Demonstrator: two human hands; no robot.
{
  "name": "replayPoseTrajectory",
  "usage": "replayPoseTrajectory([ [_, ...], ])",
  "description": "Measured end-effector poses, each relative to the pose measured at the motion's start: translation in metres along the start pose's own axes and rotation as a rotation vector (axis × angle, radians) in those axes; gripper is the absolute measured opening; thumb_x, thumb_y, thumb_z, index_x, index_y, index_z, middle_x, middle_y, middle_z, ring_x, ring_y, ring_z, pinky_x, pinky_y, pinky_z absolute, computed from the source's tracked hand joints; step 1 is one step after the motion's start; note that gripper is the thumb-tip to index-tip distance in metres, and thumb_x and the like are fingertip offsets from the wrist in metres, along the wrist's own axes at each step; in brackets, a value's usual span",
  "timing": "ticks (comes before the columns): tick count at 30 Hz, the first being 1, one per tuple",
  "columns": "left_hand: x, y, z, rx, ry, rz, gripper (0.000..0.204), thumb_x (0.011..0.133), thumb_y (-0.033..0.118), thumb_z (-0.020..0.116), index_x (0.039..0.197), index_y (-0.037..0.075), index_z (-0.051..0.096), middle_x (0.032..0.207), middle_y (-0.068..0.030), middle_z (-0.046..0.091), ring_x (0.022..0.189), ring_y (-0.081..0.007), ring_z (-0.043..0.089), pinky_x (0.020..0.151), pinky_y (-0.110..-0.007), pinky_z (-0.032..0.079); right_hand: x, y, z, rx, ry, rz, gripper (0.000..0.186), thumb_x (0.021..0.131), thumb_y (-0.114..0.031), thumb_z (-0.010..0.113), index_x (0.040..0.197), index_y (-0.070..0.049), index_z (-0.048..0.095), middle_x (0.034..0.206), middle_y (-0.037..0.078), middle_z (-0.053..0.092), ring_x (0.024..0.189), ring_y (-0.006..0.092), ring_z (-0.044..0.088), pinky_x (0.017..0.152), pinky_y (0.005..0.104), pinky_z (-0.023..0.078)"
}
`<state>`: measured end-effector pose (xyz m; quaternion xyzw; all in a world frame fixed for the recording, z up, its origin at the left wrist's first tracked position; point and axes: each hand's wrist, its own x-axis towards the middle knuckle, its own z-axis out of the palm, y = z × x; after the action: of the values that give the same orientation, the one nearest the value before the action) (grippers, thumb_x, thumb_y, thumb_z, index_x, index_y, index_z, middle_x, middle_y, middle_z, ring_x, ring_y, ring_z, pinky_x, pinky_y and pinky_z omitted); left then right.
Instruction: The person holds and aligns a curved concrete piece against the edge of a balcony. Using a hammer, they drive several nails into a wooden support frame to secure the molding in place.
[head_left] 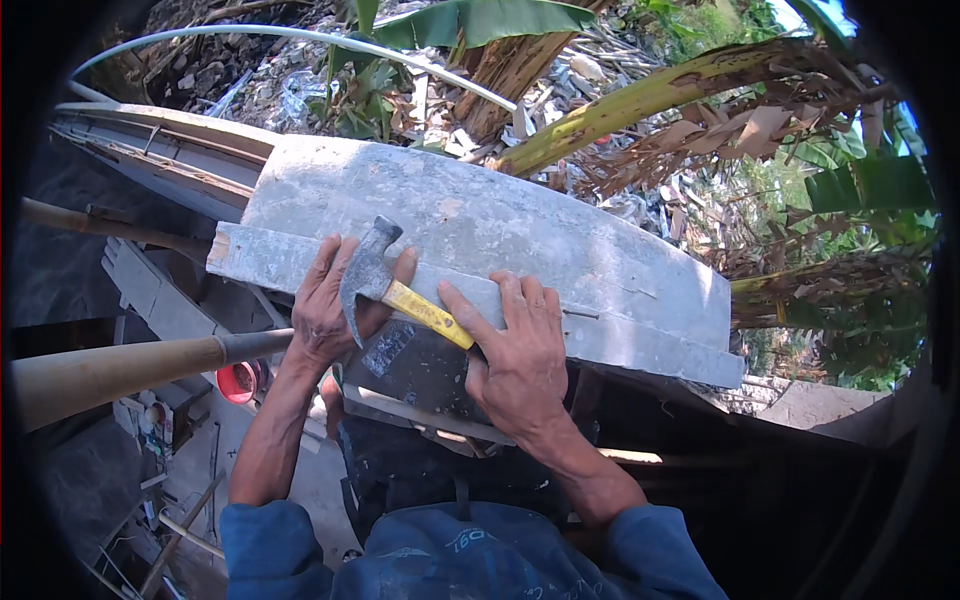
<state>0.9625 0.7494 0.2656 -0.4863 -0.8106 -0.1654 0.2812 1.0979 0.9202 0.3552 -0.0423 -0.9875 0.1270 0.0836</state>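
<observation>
A long, narrow grey board (252,255) lies along the near side of a wide, weathered grey panel (420,190). My left hand (328,310) is closed over the narrow board, fingers either side of a claw hammer's head. The hammer (425,315), with yellow handle, lies slanted across the board between my hands. My right hand (515,370) grips the same board, its index finger and thumb beside the handle's end; whether they also hold the hammer I cannot tell. A nail (580,313) shows on the board right of my right hand.
Bamboo poles (120,380) reach in from the left, near a red bucket (237,382). A narrow wooden structure (170,150) extends upper left, under a curved white pipe (400,60). Banana plants (600,115) and litter stand beyond the panel. Planks and rods lie below at lower left.
</observation>
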Motion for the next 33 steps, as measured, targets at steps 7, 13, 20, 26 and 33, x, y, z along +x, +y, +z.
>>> replayPoseTrajectory([
  [7,-0.002,-0.009,0.011,-0.088,0.019,0.005,0.046,0.078,0.015,0.067,0.124,0.018,0.066,0.103,-0.0097,0.065,0.097,-0.0270,0.064,0.099,-0.047,0.047,-0.003,-0.002,0.019,0.033,0.025,0.045,0.070,0.067,-0.003,0.067,0.134,-0.023,0.059,0.124,0.024,0.051,0.116,0.0413,0.047,0.103,0.0536,0.033],
  [13,0.004,-0.003,0.011,-0.036,-0.042,0.037,0.044,0.075,0.013,0.069,0.119,0.016,0.069,0.101,-0.0076,0.068,0.095,-0.0223,0.067,0.104,-0.046,0.044,-0.012,0.004,0.032,0.086,0.042,0.098,0.070,0.068,-0.002,0.065,0.134,-0.023,0.059,0.125,0.025,0.051,0.117,0.0422,0.047,0.105,0.0548,0.032],
  [20,-0.012,-0.009,0.017,-0.026,-0.069,0.021,0.044,0.075,0.013,0.070,0.118,0.017,0.070,0.100,-0.0070,0.066,0.095,-0.0223,0.066,0.103,-0.047,0.044,-0.012,0.000,0.047,0.147,0.005,0.120,0.070,0.068,0.000,0.064,0.134,-0.022,0.059,0.126,0.024,0.050,0.120,0.0426,0.045,0.107,0.0550,0.030],
  [26,-0.020,-0.013,0.025,-0.035,-0.051,0.003,0.044,0.076,0.019,0.074,0.119,0.019,0.069,0.101,-0.0060,0.066,0.099,-0.0235,0.064,0.103,-0.048,0.044,-0.012,0.000,0.050,0.122,0.023,0.121,0.071,0.066,0.000,0.065,0.132,-0.024,0.060,0.127,0.023,0.050,0.119,0.0406,0.046,0.105,0.0533,0.032],
  [33,-0.023,-0.018,0.025,-0.103,-0.074,0.025,0.048,0.073,0.023,0.067,0.121,0.016,0.067,0.116,-0.0100,0.063,0.108,-0.0295,0.061,0.106,-0.051,0.043,-0.008,0.000,0.047,0.150,0.032,0.098,0.070,0.064,0.002,0.066,0.129,-0.024,0.063,0.126,0.018,0.054,0.121,0.0374,0.047,0.105,0.0502,0.034],
])
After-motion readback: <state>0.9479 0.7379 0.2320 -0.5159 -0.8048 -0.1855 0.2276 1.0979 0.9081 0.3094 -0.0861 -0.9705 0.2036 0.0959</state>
